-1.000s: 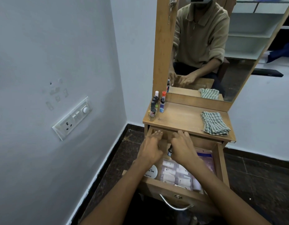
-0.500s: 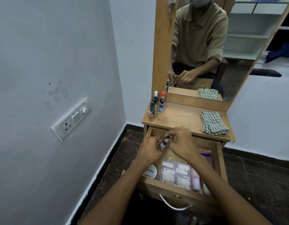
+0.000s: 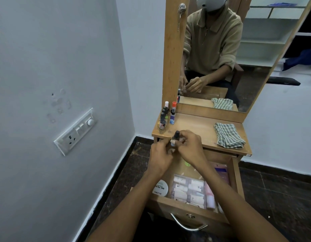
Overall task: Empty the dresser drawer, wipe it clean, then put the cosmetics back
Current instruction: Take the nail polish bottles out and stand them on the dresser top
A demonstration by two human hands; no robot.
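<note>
The wooden dresser drawer [image 3: 236,179] stands pulled open below the top. Inside lie a round white nail-polish-remover tub [image 3: 160,188], a clear packet of small white tubes [image 3: 188,191] and pink tubes [image 3: 209,196]. Just above the drawer's back, at the front edge of the dresser top, my left hand [image 3: 160,157] and my right hand [image 3: 189,147] together hold a small nail polish bottle [image 3: 175,139] with a dark cap. Both hands pinch it with their fingertips. Several small bottles [image 3: 166,117] stand in a group at the top's back left corner.
A folded green checked cloth [image 3: 228,135] lies on the right of the dresser top [image 3: 195,126]. A tall mirror [image 3: 221,55] rises behind, showing a person. A wall with a switch plate [image 3: 76,131] is close on the left. Dark tiled floor surrounds the dresser.
Both hands have risen out of the drawer's back with the small bottle, from inside the drawer up to the front edge of the dresser top.
</note>
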